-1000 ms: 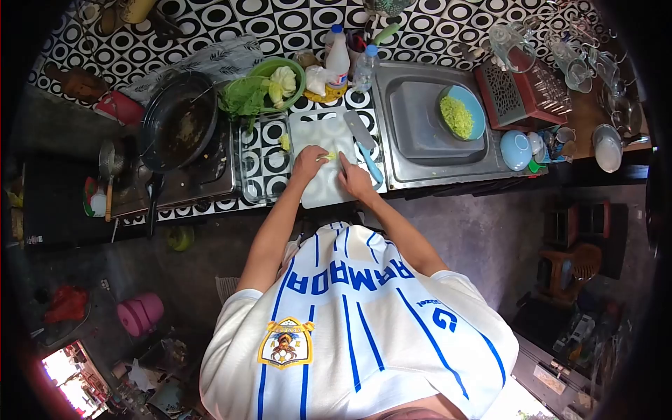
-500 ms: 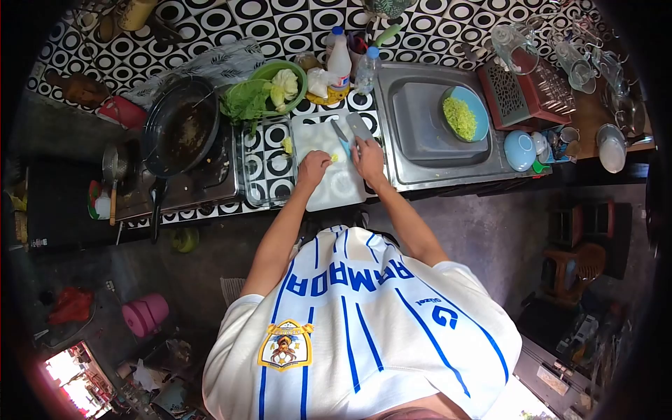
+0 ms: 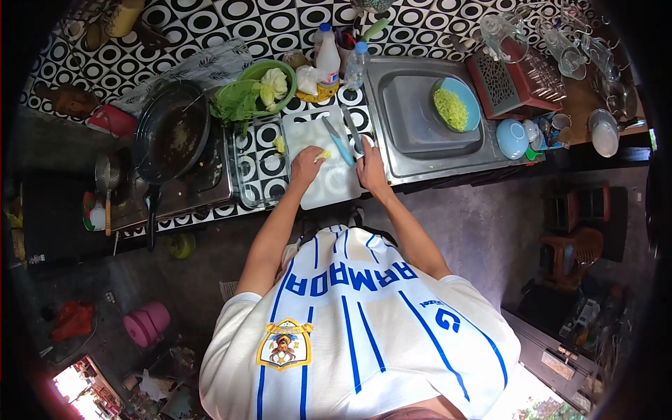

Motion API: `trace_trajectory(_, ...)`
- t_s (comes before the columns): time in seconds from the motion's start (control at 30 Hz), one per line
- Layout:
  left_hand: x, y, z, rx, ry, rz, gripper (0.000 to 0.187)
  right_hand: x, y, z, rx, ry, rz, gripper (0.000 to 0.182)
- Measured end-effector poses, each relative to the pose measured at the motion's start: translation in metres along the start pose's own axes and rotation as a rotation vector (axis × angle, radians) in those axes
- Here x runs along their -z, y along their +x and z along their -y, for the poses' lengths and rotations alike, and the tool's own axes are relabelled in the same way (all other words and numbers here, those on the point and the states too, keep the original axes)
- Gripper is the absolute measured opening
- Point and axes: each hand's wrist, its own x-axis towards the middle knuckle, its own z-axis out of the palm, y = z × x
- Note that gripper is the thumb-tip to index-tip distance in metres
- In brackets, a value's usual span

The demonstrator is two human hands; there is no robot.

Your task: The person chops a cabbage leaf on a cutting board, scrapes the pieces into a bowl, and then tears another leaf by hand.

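A white cutting board (image 3: 318, 190) lies across the patterned counter. My left hand (image 3: 306, 166) rests over it, its fingers closed on a small yellow-green vegetable piece (image 3: 324, 155). At the board's right side, my right hand (image 3: 371, 168) is wrapped round the handle of a wide-bladed knife (image 3: 352, 130), whose blade points away from me and is seen nearly edge-on. Between the hands a second knife with a light-blue handle (image 3: 342, 150) lies on the board. Another yellow-green scrap (image 3: 279, 144) sits just left of the board.
A green basin (image 3: 285, 103) with leafy greens (image 3: 236, 102) stands behind the board, beside bottles (image 3: 327, 59). A black wok (image 3: 173, 129) is on the stove at left. At right, a blue bowl of chopped greens (image 3: 451, 108) sits over the sink (image 3: 399, 169).
The knife in my right hand has turned from showing its broad face to nearly edge-on. My left hand stays closed on the vegetable piece. The whole view has shifted slightly.
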Motion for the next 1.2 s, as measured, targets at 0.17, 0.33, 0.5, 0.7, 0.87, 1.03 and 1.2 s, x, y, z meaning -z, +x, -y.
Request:
trace_trajectory(0.17, 0.003, 0.006, 0.0, -0.065, -0.025, 0.031, 0.019, -0.016, -0.034, 0.023, 0.004, 0.105, 0.206, 0.07)
trace_trajectory(0.33, 0.006, 0.007, -0.002, -0.069, 0.123, 0.098, 0.014, -0.025, -0.054, 0.047, -0.053, 0.025, 0.309, 0.074)
trace_trajectory(0.5, 0.004, 0.001, -0.005, -0.062, 0.16, 0.066, 0.015, -0.025, -0.06, 0.061, -0.086, -0.065, 0.349, 0.078)
trace_trajectory(0.7, -0.001, 0.002, -0.005, -0.064, 0.188, 0.049, 0.014, -0.022, -0.07, 0.071, -0.128, -0.094, 0.354, 0.079)
trace_trajectory(0.87, 0.004, 0.004, -0.01, -0.021, 0.203, 0.092, 0.015, -0.018, -0.075, 0.072, -0.154, -0.122, 0.384, 0.081)
trace_trajectory(1.03, -0.004, 0.003, -0.001, -0.037, 0.147, 0.051, 0.015, -0.018, -0.075, 0.069, -0.208, -0.089, 0.429, 0.084)
trace_trajectory(1.2, -0.002, 0.003, -0.003, 0.004, 0.132, 0.046, 0.014, -0.018, -0.074, 0.065, -0.192, -0.018, 0.427, 0.086)
